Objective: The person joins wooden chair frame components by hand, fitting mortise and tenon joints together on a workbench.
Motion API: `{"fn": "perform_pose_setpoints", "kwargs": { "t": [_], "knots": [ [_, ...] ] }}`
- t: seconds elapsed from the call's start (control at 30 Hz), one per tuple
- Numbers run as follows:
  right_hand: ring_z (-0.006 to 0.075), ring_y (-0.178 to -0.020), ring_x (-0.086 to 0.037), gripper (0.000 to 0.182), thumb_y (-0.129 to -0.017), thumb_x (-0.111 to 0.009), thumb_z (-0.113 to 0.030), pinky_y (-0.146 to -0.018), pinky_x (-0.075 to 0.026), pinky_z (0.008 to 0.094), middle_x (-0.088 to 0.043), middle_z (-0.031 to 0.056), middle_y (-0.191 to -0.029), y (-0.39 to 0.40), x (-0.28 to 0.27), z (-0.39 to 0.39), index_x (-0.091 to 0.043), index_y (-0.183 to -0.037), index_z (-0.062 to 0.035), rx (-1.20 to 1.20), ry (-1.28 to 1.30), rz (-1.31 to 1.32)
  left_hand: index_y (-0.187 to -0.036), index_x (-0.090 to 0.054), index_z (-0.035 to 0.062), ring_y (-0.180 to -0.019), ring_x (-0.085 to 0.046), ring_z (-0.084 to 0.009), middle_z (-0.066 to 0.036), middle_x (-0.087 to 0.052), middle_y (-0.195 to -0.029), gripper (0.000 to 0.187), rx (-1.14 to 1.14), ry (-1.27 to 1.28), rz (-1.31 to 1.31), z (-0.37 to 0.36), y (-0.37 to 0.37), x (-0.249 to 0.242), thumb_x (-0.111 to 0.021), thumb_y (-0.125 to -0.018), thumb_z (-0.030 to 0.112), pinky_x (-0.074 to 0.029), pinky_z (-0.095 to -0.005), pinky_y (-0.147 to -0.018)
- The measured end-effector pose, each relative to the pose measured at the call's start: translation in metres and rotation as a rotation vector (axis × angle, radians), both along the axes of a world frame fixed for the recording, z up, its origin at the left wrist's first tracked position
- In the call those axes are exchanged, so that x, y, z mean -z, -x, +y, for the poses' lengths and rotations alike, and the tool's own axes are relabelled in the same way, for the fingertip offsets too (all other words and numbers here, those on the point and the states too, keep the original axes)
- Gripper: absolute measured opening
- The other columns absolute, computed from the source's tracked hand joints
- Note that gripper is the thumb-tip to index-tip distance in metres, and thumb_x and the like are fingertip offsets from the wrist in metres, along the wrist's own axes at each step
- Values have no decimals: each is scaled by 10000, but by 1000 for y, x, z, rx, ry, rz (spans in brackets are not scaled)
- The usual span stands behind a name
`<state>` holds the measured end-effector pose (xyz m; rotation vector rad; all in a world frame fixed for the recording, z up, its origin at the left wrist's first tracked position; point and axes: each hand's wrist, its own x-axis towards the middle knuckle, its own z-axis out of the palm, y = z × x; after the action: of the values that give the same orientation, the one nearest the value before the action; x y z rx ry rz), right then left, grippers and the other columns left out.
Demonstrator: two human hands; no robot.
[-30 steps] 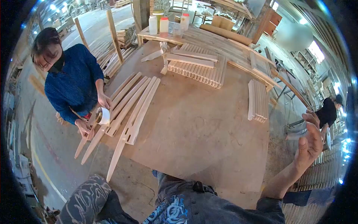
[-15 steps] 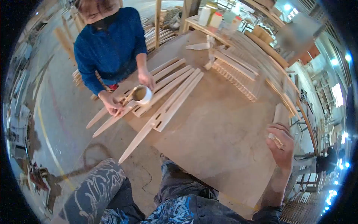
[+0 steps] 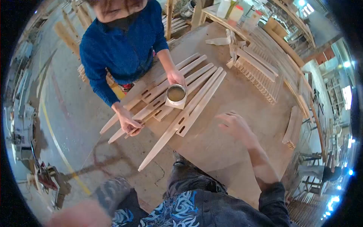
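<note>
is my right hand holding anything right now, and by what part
Nothing is held. The right hand is open, fingers spread, over the table near the long wooden pieces. The left hand is too blurred to tell.

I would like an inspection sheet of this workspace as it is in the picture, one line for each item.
Surface: plywood table, bare in the middle.
Job's things: long slotted wooden pieces lying side by side.
Clutter: slat stacks, bottles.
Hands: right hand open, fingers spread above the table; left hand blurred at the lower edge.
Cables: nothing seen.
Surroundings: a co-worker in blue holds a cup of brownish liquid.
</note>
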<state>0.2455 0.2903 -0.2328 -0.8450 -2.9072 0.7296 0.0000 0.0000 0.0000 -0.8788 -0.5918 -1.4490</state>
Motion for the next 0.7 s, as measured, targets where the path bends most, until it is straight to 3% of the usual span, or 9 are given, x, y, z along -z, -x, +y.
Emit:
{"fn": "perform_pose_setpoints", "kwargs": {
  "t": [0.03, 0.1, 0.17, 0.2, 0.23, 0.3, 0.43, 0.6, 0.7],
  "knots": [
    [296, -1041, -583, 298, -788, -646, -141, -884, -482, 391, -646, 97, -1115, 6, 29, 6, -648, -1083, -100, -28, -62, 23, -1101, -549, 288, -739, -512, -91, 110, -539, -838, 243, 21, 1, -2, 13, 2, 32, -596, -903, 421, -410, -275, -677],
    [306, -1063, -569, 338, -781, -629, -117, -900, -481, 404, -611, 84, -1178, 29, 57, 5, -631, -1119, -123, 0, -34, 85, -929, -667, 11, -896, -641, -275, -174, -663, -977, 465, 560, -166, -292, 33, -6, 110, -522, -918, 452, -504, -468, -826],
    [302, -1087, -556, 366, -772, -627, -111, -919, -469, 414, -594, 77, -1201, 49, 91, 9, -621, -1137, -134, -6, -152, 54, -878, -676, 28, -758, -629, -271, -123, -671, -909, 339, 377, 1241, -657, 19, -25, 155, -584, -889, 354, -499, -407, -648],
    [299, -1110, -543, 396, -762, -626, -106, -937, -458, 425, -578, 70, -1224, 56, 106, 12, -612, -1156, -144, -33, -271, 19, -925, -650, 29, -743, -592, -264, -121, -633, -839, 190, 506, 1279, -702, 42, -39, 188, -663, -736, 15, -461, -385, -646],
    [299, -1110, -543, 396, -762, -626, -106, -937, -458, 425, -578, 70, -1224, 61, 121, 14, -612, -1156, -144, -7, -280, 9, -971, -656, 65, -777, -592, -301, -117, -628, -856, 248, 641, 1329, -1045, 53, -62, 218, -707, -728, 51, -457, -404, -688],
    [285, -1099, -534, 352, -750, -616, -94, -986, -428, 444, -590, 62, -1153, 70, 139, 19, -626, -1096, -156, -104, -560, 141, -1082, -638, 76, -885, -571, -339, -124, -624, -960, 365, 390, 1520, -891, 50, -79, 297, -734, -733, 118, -441, -423, -770],
    [250, -1059, -526, 253, -795, -541, -66, -1017, -383, 441, -587, 42, -1036, 80, 125, 21, -614, -1023, -145, -111, -514, 59, -1138, -604, 48, -1033, -529, -359, -159, -585, -1110, 395, 68, 1730, -978, 43, -75, 334, -705, -778, 175, -406, -469, -901],
    [251, -1061, -536, 217, -742, -655, -100, -1074, -340, 487, -596, 26, -995, 66, 117, 23, -605, -948, -149, -255, -457, -183, -1310, -500, 121, -1023, -513, -367, -125, -550, -1171, 621, -137, 1929, -897, 49, -58, 387, -720, -742, 239, -394, -467, -865],
    [250, -1050, -543, 230, -732, -669, -99, -1076, -338, 495, -610, 27, -977, 33, 122, 16, -630, -951, -156, -223, -405, -185, -1306, -511, 118, -1032, -517, -374, -144, -560, -1161, 622, 36, 1880, -919, 45, -50, 405, -711, -745, 296, -395, -474, -881]
  ]
}}
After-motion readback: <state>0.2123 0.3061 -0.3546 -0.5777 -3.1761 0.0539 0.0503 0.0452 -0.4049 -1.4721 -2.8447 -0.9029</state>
